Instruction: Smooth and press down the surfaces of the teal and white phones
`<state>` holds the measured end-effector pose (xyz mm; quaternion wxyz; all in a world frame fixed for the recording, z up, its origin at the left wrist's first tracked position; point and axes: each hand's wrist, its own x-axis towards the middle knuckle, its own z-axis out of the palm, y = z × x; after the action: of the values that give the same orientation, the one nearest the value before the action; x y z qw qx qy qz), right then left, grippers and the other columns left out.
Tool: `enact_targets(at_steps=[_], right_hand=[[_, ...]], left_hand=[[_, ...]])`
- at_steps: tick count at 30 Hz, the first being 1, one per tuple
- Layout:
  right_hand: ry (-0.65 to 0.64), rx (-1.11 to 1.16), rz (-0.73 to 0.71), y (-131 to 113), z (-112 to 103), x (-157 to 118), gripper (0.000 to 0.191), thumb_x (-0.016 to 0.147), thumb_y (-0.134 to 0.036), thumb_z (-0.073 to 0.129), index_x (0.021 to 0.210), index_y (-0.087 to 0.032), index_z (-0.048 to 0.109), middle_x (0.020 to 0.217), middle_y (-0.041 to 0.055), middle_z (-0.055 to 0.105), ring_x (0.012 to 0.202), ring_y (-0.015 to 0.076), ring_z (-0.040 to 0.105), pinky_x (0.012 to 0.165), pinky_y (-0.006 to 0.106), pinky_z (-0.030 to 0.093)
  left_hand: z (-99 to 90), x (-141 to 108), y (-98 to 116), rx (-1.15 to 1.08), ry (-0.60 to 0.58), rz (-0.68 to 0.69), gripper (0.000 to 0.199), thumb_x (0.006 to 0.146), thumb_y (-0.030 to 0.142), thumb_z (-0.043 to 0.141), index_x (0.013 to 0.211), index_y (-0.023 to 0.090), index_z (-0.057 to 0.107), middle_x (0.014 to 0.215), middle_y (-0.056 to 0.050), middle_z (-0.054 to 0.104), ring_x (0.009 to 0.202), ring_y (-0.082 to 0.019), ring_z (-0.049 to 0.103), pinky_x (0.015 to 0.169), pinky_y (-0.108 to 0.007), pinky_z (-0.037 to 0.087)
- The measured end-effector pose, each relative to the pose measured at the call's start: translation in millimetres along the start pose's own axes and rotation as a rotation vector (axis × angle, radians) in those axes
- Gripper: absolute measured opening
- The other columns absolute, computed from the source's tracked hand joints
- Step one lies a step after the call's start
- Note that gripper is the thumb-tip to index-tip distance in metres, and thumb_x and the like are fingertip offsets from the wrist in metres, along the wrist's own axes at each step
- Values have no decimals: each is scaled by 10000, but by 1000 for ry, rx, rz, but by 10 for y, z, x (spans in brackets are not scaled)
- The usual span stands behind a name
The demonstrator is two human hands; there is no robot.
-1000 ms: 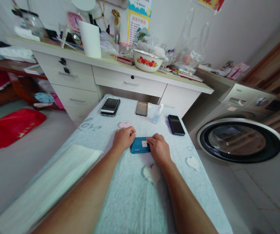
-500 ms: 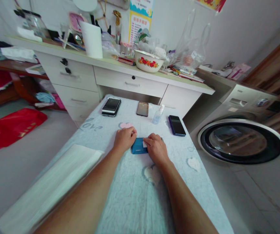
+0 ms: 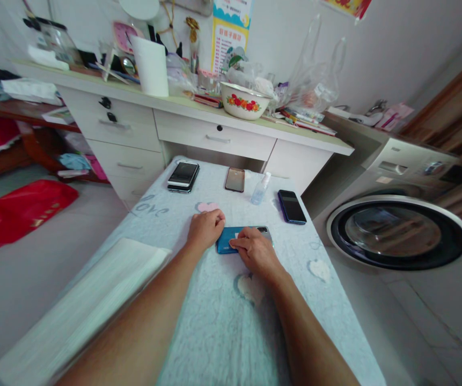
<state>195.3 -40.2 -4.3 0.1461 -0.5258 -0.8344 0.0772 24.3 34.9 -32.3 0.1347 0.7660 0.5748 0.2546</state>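
Note:
A blue phone (image 3: pixel 225 241) lies back up on the cloth-covered table (image 3: pixel 214 321), its camera block at the right end. My right hand (image 3: pixel 255 249) rests over its middle, fingers together on a small white piece (image 3: pixel 236 235) that is mostly hidden. Beside the phone's left end, my left hand (image 3: pixel 207 228) is closed, its fingers curled at the phone's upper left corner; whatever they hold, if anything, is hidden.
Toward the far edge are stacked phones (image 3: pixel 183 177), a brown phone case (image 3: pixel 235 179) and a clear spray bottle (image 3: pixel 260 188). A dark phone (image 3: pixel 292 207) lies at right. Folded white cloth (image 3: pixel 89 311) covers the left edge.
My right hand has slid slightly down and left over the blue phone, uncovering its camera end. My left hand has stayed nearly still.

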Motion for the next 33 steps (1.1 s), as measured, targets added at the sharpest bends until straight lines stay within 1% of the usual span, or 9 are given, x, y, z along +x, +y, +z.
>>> enact_targets(at_steps=[2, 5, 8, 11, 17, 21, 24, 29, 33], right_hand=[[-8, -7, 35, 17, -8, -3, 270, 920, -206, 485, 1018, -291, 723, 1014, 32, 621, 952, 163, 527, 800, 235, 397], [13, -41, 109, 62, -21, 3, 269, 928, -219, 476, 1034, -286, 714, 1000, 36, 617, 954, 165, 515, 809, 237, 390], [40, -73, 183, 101, -30, 12, 274, 937, -234, 461, 1055, -291, 702, 1001, 37, 608, 958, 169, 502, 788, 237, 383], [48, -108, 253, 117, -33, 23, 275, 943, -240, 447, 1036, -298, 699, 994, 38, 598, 952, 175, 495, 746, 244, 372], [58, -160, 306, 107, -14, 52, 280, 962, -249, 412, 1011, -285, 685, 993, 44, 577, 943, 191, 466, 691, 263, 358], [33, -164, 308, 84, 4, 80, 286, 971, -243, 392, 1013, -280, 673, 1018, 51, 566, 963, 192, 455, 694, 268, 355], [33, -167, 264, 61, 10, 103, 294, 972, -233, 379, 994, -269, 670, 1018, 49, 564, 946, 187, 459, 693, 268, 354], [21, -157, 207, 15, -1, 135, 299, 956, -198, 397, 1056, -284, 665, 1034, 43, 570, 952, 184, 462, 737, 263, 365], [2, -128, 143, -13, -33, 111, 294, 935, -177, 426, 1014, -286, 687, 1025, 30, 584, 936, 172, 475, 772, 251, 369]], left_hand=[[0, 1, 2, 1, -4, -8, 141, 820, 257, 492, 842, 239, 631, 820, 2, 730, 825, -179, 645, 720, -291, 393], [9, 5, -4, -6, -3, -5, 148, 819, 252, 492, 847, 243, 636, 812, 7, 729, 829, -178, 645, 734, -291, 396], [22, 10, -18, -12, 2, 7, 155, 818, 252, 490, 852, 243, 641, 798, 8, 723, 817, -177, 646, 733, -287, 403], [25, 10, -27, -16, 2, 13, 151, 817, 253, 490, 848, 239, 636, 791, 7, 719, 803, -173, 645, 716, -281, 404], [12, 5, -16, -10, 6, 10, 143, 820, 254, 488, 836, 238, 629, 779, 9, 717, 796, -174, 643, 707, -285, 395], [13, 5, -13, -3, -4, 0, 148, 817, 252, 488, 843, 240, 633, 797, 6, 720, 812, -174, 642, 710, -282, 393], [13, 4, -6, -2, -4, 4, 151, 818, 247, 484, 846, 241, 632, 801, 4, 722, 811, -176, 642, 709, -286, 390], [-1, 0, 18, 11, -16, -11, 143, 825, 260, 489, 844, 242, 629, 791, 5, 723, 827, -181, 643, 728, -292, 390], [4, 6, 11, 17, -7, 1, 134, 823, 255, 492, 839, 243, 625, 790, 7, 723, 827, -182, 642, 725, -293, 389]])
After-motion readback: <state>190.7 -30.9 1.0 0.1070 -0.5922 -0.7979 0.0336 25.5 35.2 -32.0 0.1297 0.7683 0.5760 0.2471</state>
